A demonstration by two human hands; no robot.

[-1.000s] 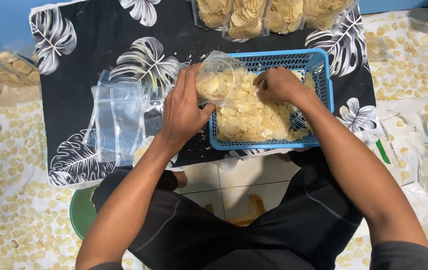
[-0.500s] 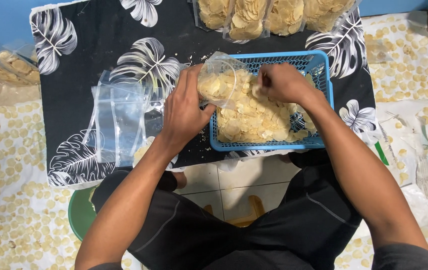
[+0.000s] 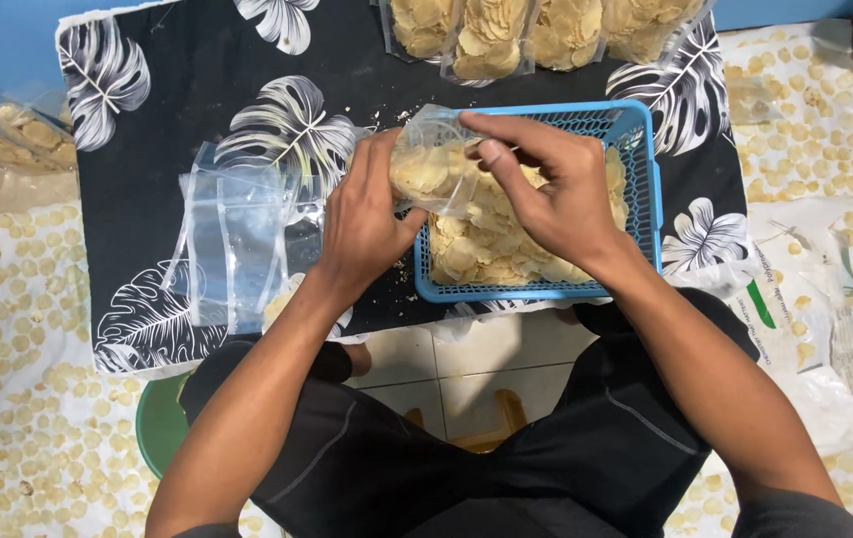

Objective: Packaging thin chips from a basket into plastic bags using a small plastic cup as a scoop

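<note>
My left hand (image 3: 365, 221) grips a clear plastic bag (image 3: 433, 169) partly filled with pale yellow chips, held at the left rim of a blue plastic basket (image 3: 645, 189). My right hand (image 3: 556, 189) lies over the basket with its fingers at the bag's open mouth, pinching chips. The basket holds a heap of loose chips (image 3: 491, 254) and rests on a black cloth with white leaf prints (image 3: 177, 110).
A stack of empty clear bags (image 3: 232, 244) lies left of the basket. Several filled chip bags (image 3: 536, 30) line the cloth's far edge. Chips are spread on white sheets at the left (image 3: 18, 379) and right (image 3: 825, 149). A green stool (image 3: 159, 428) sits under me.
My right hand has moved left from the basket's chips up to the bag's mouth. My left hand kept hold of the bag, which shifted slightly.
</note>
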